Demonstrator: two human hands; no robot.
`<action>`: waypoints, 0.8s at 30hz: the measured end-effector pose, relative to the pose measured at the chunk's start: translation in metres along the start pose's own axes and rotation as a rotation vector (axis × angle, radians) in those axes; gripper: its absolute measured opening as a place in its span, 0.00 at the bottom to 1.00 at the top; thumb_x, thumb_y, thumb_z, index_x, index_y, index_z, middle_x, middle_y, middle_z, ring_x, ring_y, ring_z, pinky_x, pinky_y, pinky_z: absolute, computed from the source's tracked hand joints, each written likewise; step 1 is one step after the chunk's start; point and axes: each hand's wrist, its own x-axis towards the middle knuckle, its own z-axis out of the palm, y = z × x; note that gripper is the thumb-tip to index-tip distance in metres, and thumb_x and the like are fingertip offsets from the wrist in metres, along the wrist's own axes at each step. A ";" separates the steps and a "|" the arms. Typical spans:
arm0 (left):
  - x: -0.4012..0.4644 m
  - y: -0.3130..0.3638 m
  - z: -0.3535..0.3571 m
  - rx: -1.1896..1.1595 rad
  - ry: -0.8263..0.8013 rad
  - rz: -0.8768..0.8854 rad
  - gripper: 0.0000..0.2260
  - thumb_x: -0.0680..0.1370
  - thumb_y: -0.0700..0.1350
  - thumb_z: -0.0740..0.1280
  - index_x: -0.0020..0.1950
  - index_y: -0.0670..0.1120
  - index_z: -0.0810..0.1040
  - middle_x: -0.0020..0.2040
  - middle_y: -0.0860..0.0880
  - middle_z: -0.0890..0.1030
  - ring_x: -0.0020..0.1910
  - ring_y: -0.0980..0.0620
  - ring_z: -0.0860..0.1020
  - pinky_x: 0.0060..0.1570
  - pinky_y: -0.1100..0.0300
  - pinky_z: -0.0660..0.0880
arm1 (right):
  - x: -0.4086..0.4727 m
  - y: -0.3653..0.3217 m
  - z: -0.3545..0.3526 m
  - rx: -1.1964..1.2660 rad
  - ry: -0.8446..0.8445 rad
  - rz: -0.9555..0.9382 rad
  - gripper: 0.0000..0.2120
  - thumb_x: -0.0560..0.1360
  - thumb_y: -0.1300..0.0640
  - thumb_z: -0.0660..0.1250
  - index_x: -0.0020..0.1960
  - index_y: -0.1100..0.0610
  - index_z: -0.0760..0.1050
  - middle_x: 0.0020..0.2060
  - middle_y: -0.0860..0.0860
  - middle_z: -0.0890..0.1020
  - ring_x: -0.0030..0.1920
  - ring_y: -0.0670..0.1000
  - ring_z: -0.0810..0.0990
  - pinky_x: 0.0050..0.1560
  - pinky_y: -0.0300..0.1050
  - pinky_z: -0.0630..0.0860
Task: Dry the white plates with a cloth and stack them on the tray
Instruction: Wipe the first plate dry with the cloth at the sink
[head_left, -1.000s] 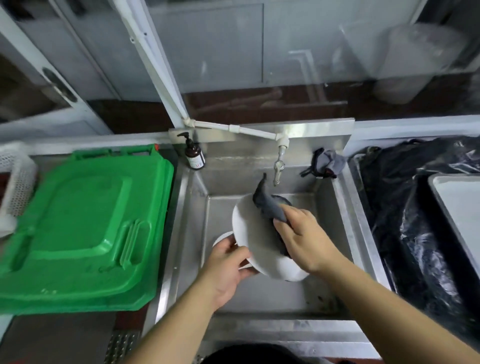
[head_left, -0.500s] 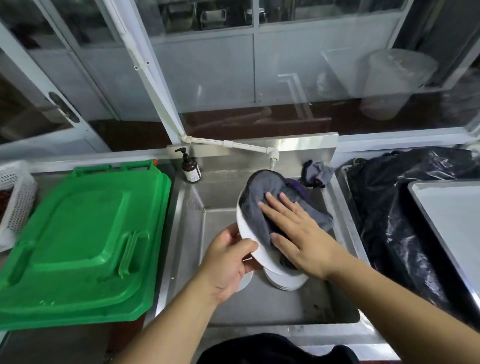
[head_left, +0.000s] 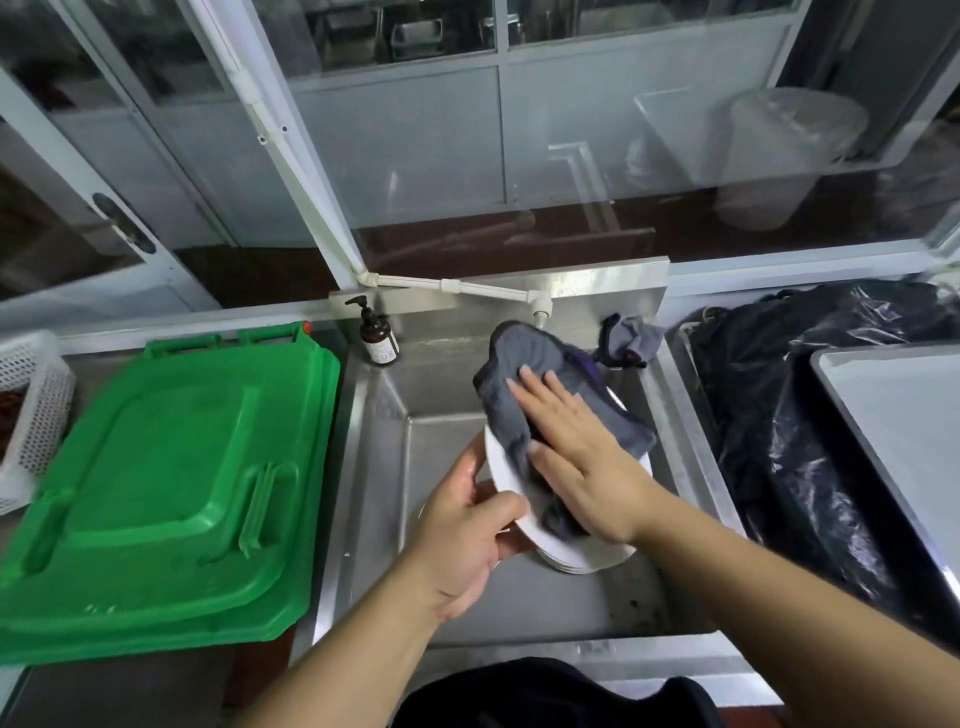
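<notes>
A white plate (head_left: 503, 470) is held tilted over the steel sink (head_left: 363, 499), its face turned toward the right and mostly covered by a grey cloth (head_left: 524, 374) spread across it. The left hand (head_left: 467, 535) grips the plate at its lower left rim — thumb curled over the front edge, fingers wrapped behind. The right hand (head_left: 576, 457) lies flat on the cloth with fingers straight and slightly spread, pressing the fabric against the plate; it grasps nothing. Just below the held plate, a small stack of white plates (head_left: 582, 561) rests in the sink basin, partly hidden by the right hand and cloth. A second grey rag (head_left: 631, 340) sits bunched at the sink's back right corner, near the white tap pipe (head_left: 467, 287), and a brown pump bottle (head_left: 378, 340) stands at the back left corner. To the right of the sink a pale tray (head_left: 893, 415) lies on black plastic sheeting (head_left: 769, 415) — well apart from the plates. To the left, on the table, green plastic lids (head_left: 156, 493) are stacked, with a white perforated basket (head_left: 31, 410) beside them at the frame edge.
</notes>
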 end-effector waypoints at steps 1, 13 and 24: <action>-0.001 0.001 0.002 -0.004 0.013 0.006 0.32 0.77 0.26 0.65 0.74 0.54 0.76 0.60 0.41 0.85 0.56 0.44 0.83 0.58 0.42 0.82 | 0.007 0.002 -0.003 -0.011 0.045 0.015 0.27 0.88 0.48 0.52 0.84 0.39 0.47 0.85 0.39 0.46 0.85 0.43 0.37 0.83 0.42 0.36; 0.010 0.006 0.014 0.015 0.143 0.143 0.35 0.71 0.33 0.68 0.75 0.59 0.74 0.58 0.42 0.87 0.54 0.43 0.84 0.61 0.34 0.78 | 0.015 0.005 0.009 0.144 0.176 0.534 0.29 0.89 0.50 0.48 0.88 0.48 0.43 0.87 0.50 0.43 0.86 0.51 0.38 0.85 0.57 0.39; 0.013 0.002 0.021 0.021 0.041 0.063 0.31 0.78 0.25 0.62 0.70 0.56 0.79 0.55 0.44 0.87 0.46 0.50 0.84 0.44 0.52 0.83 | -0.013 -0.013 0.006 0.259 0.081 0.164 0.32 0.83 0.57 0.52 0.86 0.47 0.51 0.85 0.43 0.47 0.84 0.43 0.38 0.84 0.44 0.38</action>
